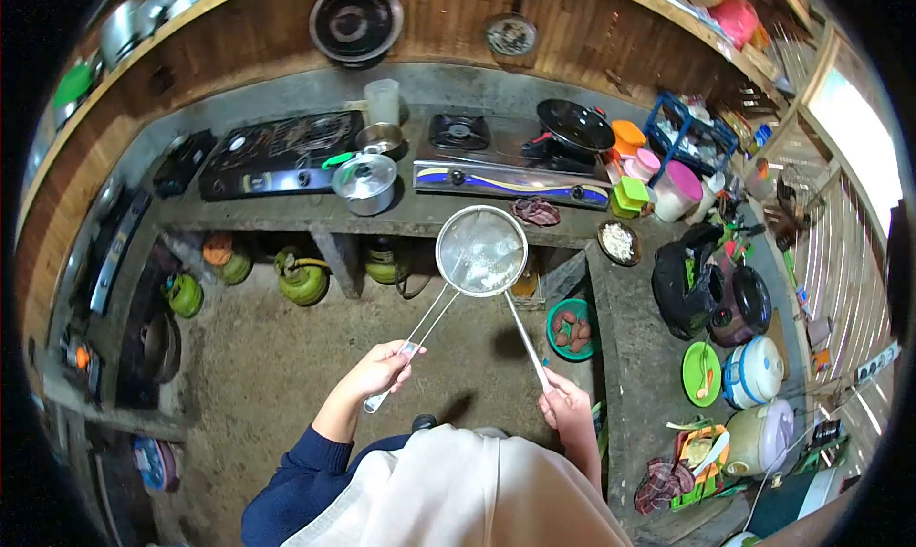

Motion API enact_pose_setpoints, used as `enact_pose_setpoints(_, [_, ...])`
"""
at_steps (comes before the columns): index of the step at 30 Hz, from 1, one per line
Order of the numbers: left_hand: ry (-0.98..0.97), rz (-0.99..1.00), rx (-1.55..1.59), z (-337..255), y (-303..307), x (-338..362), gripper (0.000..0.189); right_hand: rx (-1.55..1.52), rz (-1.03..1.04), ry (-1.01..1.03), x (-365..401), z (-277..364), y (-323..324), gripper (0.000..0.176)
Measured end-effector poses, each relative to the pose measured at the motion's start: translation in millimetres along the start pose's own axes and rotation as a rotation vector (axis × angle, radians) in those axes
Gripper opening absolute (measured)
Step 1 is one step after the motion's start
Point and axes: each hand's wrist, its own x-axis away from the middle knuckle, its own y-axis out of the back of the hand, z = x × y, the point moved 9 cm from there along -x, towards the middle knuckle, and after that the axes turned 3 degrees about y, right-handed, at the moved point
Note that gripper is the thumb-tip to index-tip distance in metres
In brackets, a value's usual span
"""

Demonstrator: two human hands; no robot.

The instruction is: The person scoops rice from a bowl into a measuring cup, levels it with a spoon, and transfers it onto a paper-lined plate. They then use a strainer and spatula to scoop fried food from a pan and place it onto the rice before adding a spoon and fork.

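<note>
My left hand [384, 369] is closed round the handle of a round wire-mesh strainer [468, 234], held out in front of me above the floor. A white clump [492, 268] shows at the near side of the mesh. My right hand [565, 400] grips a long-handled metal utensil [527, 335]. Its shaft runs up to the strainer's near right rim; its head overlaps the mesh, and I cannot make out its shape or whether it lies inside or behind.
Beyond the strainer, a counter carries a lidded pot [366, 180], a two-burner stove [506, 173] with a black wok [575, 125], and a cloth [536, 211]. On the right counter are a bowl of white food [618, 242] and a green plate [701, 375]. Gas cylinders [301, 278] stand below.
</note>
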Motion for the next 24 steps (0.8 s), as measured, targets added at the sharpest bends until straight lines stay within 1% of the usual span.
enact_pose_setpoints(3, [0.015,0.042,-0.009,-19.2,-2.6,-52.6,0.026,0.028,-0.092,0.019,-27.3,22.5,18.3,0.034])
enact_pose_setpoints(5, [0.040,0.039,-0.039,-32.0,-6.5,-90.2,0.026,0.044,-0.153,-0.037,-47.9,24.1,42.8,0.033])
enact_pose_setpoints(9, [0.013,0.092,-0.057,-50.3,-19.3,-172.6,0.026,-0.001,-0.192,-0.023,-108.1,26.5,101.2,0.031])
enact_pose_setpoints(10, [0.011,0.087,-0.055,-53.7,-22.2,-190.4,0.026,0.001,-0.186,-0.022,-124.3,28.5,114.1,0.031])
enact_pose_setpoints(12, [0.007,0.094,-0.040,-71.1,-27.8,-236.1,0.027,-0.062,-0.156,0.051,-166.2,49.8,137.7,0.030])
enact_pose_setpoints(13, [-0.014,0.092,-0.029,-80.0,-32.0,-258.3,0.028,-0.004,-0.157,0.044,-184.0,60.5,150.7,0.031])
enact_pose_setpoints(14, [-0.014,0.091,-0.037,-92.5,-38.8,-277.5,0.028,-0.013,-0.156,0.047,-200.9,74.9,162.4,0.031])
enact_pose_setpoints(16, [-0.037,0.096,0.002,-115.9,-54.5,-312.3,0.030,0.063,-0.093,0.066,-234.4,98.8,182.3,0.032])
enact_pose_setpoints(18, [-0.029,0.071,-0.020,-132.6,-62.0,-348.9,0.033,0.090,-0.113,0.092,-266.4,116.2,207.5,0.033])
enact_pose_setpoints(22, [-0.053,0.013,-0.035,-168.5,-68.5,-397.5,0.033,0.076,-0.111,0.063,-320.9,144.9,230.6,0.035])
enact_pose_setpoints(24, [-0.079,-0.010,-0.001,-177.4,-61.5,-418.9,0.033,0.014,-0.117,0.103,-350.7,153.0,236.7,0.034])
